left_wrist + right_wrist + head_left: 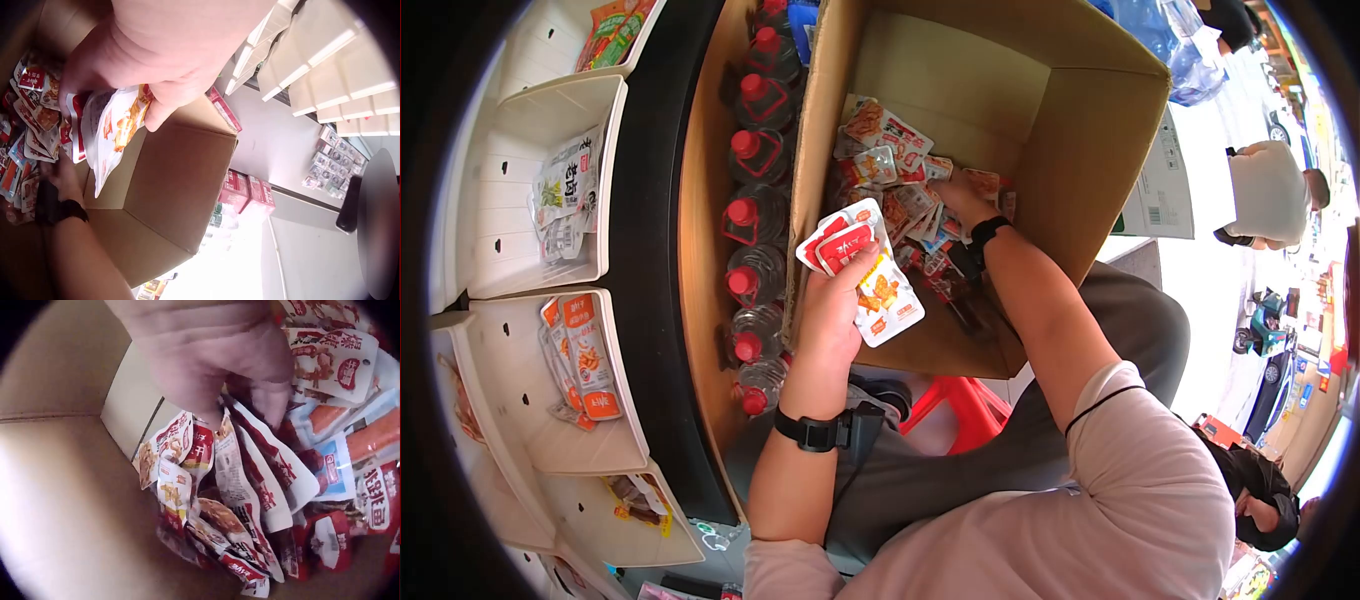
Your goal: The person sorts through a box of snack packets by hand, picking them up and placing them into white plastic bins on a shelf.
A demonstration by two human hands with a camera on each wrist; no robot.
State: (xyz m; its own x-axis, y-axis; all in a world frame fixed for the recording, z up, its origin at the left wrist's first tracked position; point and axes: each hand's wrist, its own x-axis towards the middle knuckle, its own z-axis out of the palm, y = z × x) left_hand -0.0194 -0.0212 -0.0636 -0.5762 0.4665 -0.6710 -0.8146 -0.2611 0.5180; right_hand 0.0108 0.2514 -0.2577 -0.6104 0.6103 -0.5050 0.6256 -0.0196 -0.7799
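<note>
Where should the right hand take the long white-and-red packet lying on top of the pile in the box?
Pinch the long white-and-red packet by its upper end, coming from above with the right hand. It lies flat and slanted on top of the pile; that end sits right under the fingertips, so it is probably the easiest edge to lift.

Bright daylight fr. right, blown-out glare; fisheye warp, dark vignette; wrist views blurry close-up.

white shelf trays left, wooden ledge with red-capped bottles, bright daylight right.
</note>
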